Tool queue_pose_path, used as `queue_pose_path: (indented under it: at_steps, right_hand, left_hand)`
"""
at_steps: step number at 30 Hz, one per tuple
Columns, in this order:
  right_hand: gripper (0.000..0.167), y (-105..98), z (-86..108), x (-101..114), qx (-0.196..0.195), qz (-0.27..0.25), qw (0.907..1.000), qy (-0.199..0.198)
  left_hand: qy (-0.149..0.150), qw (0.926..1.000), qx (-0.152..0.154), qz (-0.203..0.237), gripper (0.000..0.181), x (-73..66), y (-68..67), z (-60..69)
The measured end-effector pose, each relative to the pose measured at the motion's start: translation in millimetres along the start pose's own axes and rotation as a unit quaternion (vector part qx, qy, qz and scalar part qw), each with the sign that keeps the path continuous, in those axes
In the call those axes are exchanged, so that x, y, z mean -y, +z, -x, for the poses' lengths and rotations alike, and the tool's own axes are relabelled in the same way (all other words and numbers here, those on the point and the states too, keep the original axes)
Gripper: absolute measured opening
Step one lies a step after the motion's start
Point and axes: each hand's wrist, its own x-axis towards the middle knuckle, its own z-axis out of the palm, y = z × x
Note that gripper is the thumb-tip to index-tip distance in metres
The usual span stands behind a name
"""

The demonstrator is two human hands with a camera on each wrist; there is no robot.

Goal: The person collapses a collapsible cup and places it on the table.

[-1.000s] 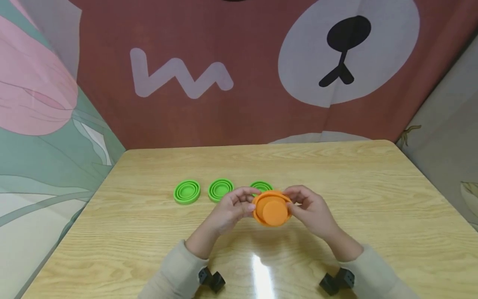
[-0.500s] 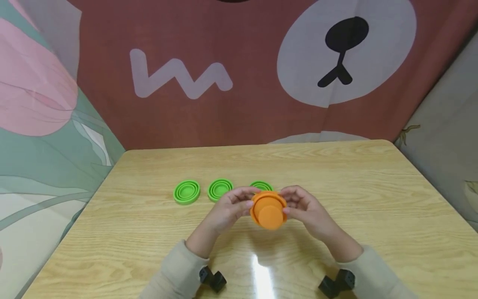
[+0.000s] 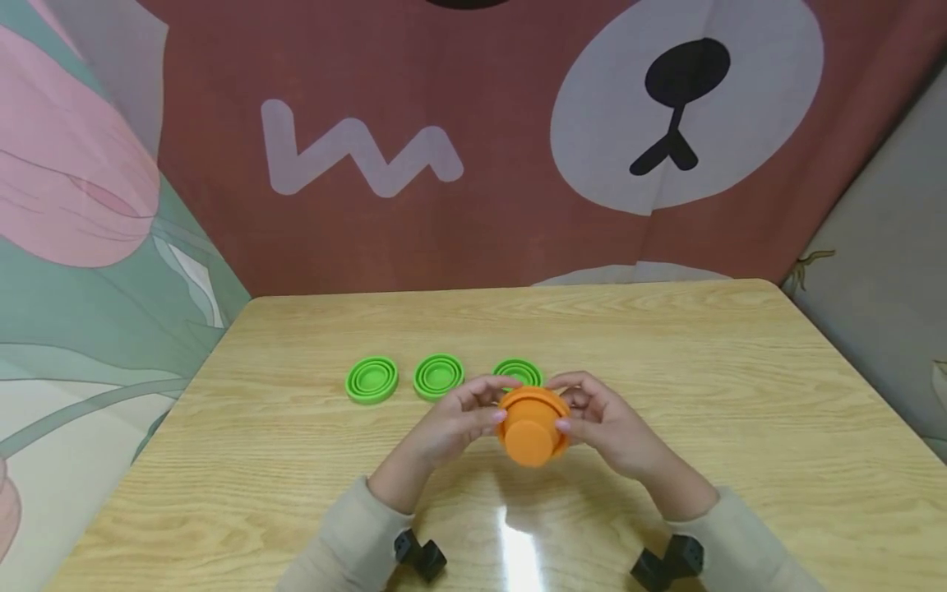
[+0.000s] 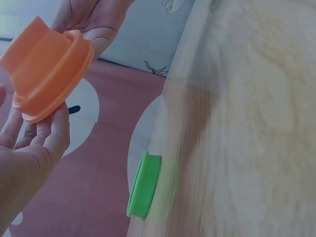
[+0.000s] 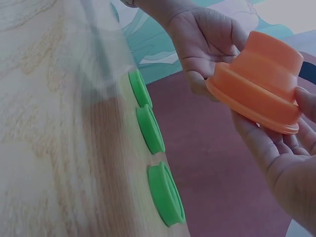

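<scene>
An orange collapsible cup (image 3: pixel 531 436) is held between both hands above the table, its narrow base facing me and its wide rim facing away. My left hand (image 3: pixel 451 418) pinches the rim from the left, thumb on the near side and fingers behind. On the opposite side, my right hand (image 3: pixel 612 423) grips the rim in the same way. The wrist views show the orange cup (image 4: pixel 47 71) partly extended, with stepped rings between base and rim. Just behind the hands lies a flattened green collapsible cup (image 3: pixel 518 372), its near edge hidden by the orange cup and fingers.
Two more flattened green cups, a middle one (image 3: pixel 439 376) and a left one (image 3: pixel 371 380), lie in the same row on the wooden table (image 3: pixel 259 460). A brown curtain (image 3: pixel 444 238) with a bear print hangs behind the table's back edge.
The orange cup has tilted so its base points further down toward me, and more of its stepped side shows. Both hands keep their hold and have shifted slightly.
</scene>
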Motion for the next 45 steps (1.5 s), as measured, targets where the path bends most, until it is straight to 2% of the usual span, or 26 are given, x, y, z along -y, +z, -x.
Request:
queue_pose_path:
  at_steps: [6,13,19,25,32,40,45]
  right_hand:
    - [0.036,1.3,0.3,0.7,-0.005,-0.007,1.0000,0.001]
    - [0.035,2.9,-0.6,0.8,-0.003,-0.011,0.9999,0.006]
    - [0.035,3.7,-0.7,-1.3,0.007,-0.018,0.9997,0.012]
    - [0.034,5.7,-2.2,-1.1,0.005,0.011,0.9999,0.006]
    - [0.037,7.0,-1.8,-0.8,-0.004,0.037,0.9992,0.013]
    - [0.032,6.8,-3.8,0.1,0.019,0.006,0.9998,0.004]
    - [0.032,5.8,-5.2,2.3,0.047,-0.023,0.9986,0.001]
  left_hand:
    - [-0.012,0.9997,0.005,-0.023,0.042,-0.8,0.3,0.1]
    - [-0.009,0.9999,0.002,-0.011,0.041,-0.6,2.1,0.0]
    - [-0.016,0.9995,-0.006,-0.026,0.039,-0.9,3.4,0.4]
    - [-0.013,0.9993,-0.011,-0.032,0.043,0.1,5.0,-0.7]
    - [-0.007,0.9994,0.001,-0.035,0.042,0.3,6.3,-2.2]
    - [-0.009,0.9997,0.012,-0.020,0.038,3.3,5.5,-2.9]
    - [-0.011,0.9994,0.032,-0.012,0.036,4.2,4.8,-2.9]
